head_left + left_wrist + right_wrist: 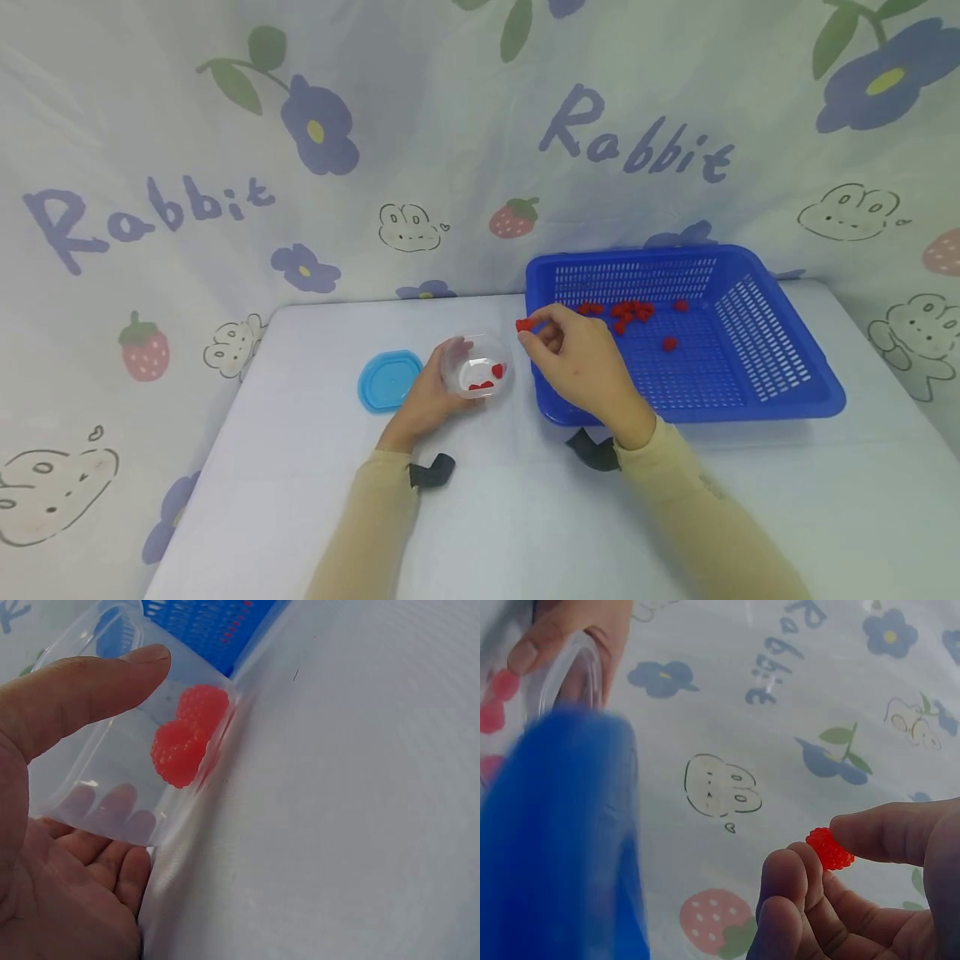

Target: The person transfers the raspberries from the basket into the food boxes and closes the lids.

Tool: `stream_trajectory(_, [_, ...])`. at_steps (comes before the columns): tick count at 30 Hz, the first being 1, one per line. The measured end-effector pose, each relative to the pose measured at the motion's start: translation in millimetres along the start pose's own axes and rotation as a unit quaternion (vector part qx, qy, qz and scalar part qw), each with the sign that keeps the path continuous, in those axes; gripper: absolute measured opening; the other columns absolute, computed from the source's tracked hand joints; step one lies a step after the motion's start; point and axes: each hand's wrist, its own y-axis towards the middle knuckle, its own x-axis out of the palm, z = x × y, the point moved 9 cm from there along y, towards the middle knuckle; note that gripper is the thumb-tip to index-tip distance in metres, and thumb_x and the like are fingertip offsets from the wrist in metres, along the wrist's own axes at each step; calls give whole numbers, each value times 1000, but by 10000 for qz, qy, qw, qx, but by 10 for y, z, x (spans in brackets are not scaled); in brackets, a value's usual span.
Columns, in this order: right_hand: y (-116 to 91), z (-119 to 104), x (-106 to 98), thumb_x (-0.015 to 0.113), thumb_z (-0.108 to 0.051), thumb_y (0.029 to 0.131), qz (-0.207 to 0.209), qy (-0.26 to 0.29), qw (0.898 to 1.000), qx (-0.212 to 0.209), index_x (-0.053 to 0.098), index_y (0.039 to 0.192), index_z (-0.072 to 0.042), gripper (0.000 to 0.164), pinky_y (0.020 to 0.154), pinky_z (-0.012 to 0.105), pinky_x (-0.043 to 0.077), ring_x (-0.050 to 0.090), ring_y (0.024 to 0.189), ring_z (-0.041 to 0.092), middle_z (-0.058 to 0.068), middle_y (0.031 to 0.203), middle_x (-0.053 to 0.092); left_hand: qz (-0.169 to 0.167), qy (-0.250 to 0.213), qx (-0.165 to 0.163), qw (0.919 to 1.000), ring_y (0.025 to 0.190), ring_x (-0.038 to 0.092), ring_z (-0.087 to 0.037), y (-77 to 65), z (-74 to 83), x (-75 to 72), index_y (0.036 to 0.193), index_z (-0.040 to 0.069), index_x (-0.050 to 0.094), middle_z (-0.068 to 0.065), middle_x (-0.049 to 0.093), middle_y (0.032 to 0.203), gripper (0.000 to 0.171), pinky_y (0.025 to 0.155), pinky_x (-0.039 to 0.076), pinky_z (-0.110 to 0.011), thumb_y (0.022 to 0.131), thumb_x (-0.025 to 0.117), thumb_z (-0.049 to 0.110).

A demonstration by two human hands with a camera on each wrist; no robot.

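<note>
gripping the cup [491, 346] with left hand [431, 392] curved round it; pinching a berry [523, 325] between right hand [583, 364] thumb and fingertips, just right of the cup. seemingly early on, with a few berries [497, 371] inside the cup, more left in the basket [735, 417] right of it, lid [388, 382] off to its left.

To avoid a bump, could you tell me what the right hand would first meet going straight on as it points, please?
Probably the cloth behind the table: the right hand points forward and left, seemingly just past the cup, though depth is unclear.
</note>
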Motion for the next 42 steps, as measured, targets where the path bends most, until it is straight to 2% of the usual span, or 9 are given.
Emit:
stream_trajectory(12, [-6, -82, 245, 61, -26, 87, 77, 437, 9989, -135, 66, 101, -13, 20, 48, 26, 46, 54, 59, 8, -7, 71, 60, -53, -103, 173, 9998, 130, 31, -13, 20, 3, 4, 138, 37, 29, 18, 43, 134, 92, 100, 34, -56, 65, 84, 34])
stream_trajectory(22, [-14, -72, 424, 62, -26, 86, 40, 603, 9982, -37, 66, 99, -14, 18, 48, 26, 45, 54, 59, 8, -9, 69, 60, -74, -225, 364, 9991, 127, 35, -15, 22, 32, -3, 139, 33, 30, 12, 42, 137, 93, 102, 32, -53, 64, 85, 30])
stream_trajectory(26, [-8, -51, 500, 61, -26, 86, 42, 573, 9983, -19, 66, 97, -15, 16, 49, 26, 46, 54, 60, 7, -9, 70, 60, -125, -251, 353, 9990, 128, 35, -21, -20, 129, -19, 141, 26, 29, 4, 41, 140, 93, 101, 33, -54, 66, 84, 23])
stream_trajectory(30, [-12, -56, 566, 61, -26, 86, 86, 477, 9988, -73, 65, 97, -15, 16, 50, 24, 46, 53, 60, 5, -9, 70, 59, -60, -200, 327, 9992, 125, 38, -20, -20, 111, -29, 141, 28, 30, 5, 40, 138, 93, 99, 37, -52, 65, 84, 28])
stream_trajectory(32, [-19, -70, 587, 61, -26, 86, 104, 432, 9989, -126, 65, 97, -14, 17, 50, 23, 46, 53, 60, 5, -9, 70, 58, 0, -169, 308, 9994, 124, 38, -18, 18, 17, -21, 139, 33, 30, 9, 40, 137, 94, 99, 37, -52, 63, 85, 34])
stream_trajectory(37, [-27, -101, 621, 61, -25, 86, 146, 316, 9991, -235, 65, 97, -13, 16, 49, 21, 45, 52, 59, 5, -8, 69, 57, 5, -107, 197, 9997, 124, 38, -19, 14, 12, -24, 139, 35, 30, 9, 39, 137, 94, 99, 37, -52, 63, 84, 37])
stream_trajectory(42, [-47, -167, 675, 62, -21, 86, 242, -1, 9988, -426, 64, 97, -11, 15, 48, 19, 43, 50, 57, 6, -7, 68, 55, -33, -31, 233, 9997, 126, 37, -18, 23, 19, -18, 140, 34, 29, 9, 39, 138, 95, 99, 38, -52, 63, 84, 37])
